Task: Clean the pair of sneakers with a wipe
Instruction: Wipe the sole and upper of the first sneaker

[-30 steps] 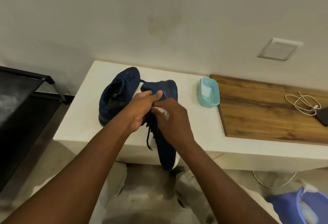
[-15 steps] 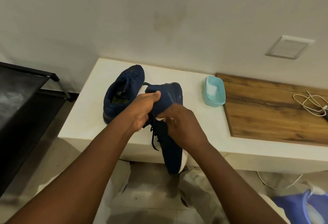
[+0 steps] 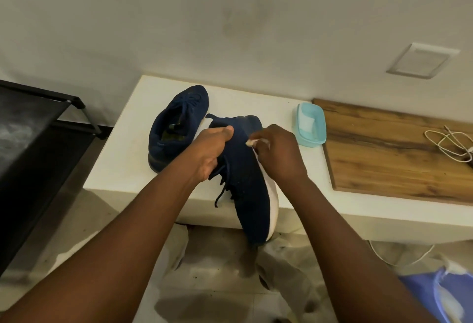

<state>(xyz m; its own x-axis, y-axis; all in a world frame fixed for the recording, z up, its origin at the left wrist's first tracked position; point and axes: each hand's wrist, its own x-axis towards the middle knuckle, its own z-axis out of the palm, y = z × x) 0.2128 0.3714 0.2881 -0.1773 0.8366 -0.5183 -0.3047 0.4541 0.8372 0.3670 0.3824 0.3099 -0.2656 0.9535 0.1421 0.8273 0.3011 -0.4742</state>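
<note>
We are finding one navy sneaker (image 3: 176, 133) resting on the bench (image 3: 122, 169); the second sneaker (image 3: 250, 189), white-soled, is tilting toe-down past its edge, a white wipe (image 3: 252, 142) touching its side.

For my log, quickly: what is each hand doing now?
Left hand: grips the navy sneaker near its opening.
Right hand: pinches the white wipe against that sneaker.

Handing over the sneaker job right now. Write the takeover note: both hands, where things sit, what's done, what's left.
Left hand grips the held sneaker at its collar.
Right hand pinches the white wipe against that sneaker's side near the heel.
Second sneaker stands on the white counter to the left; turquoise tub to the right.
Done: wiping the first is under way.
Left: finish it, then the second; whether that one is clean I cannot tell.
</note>
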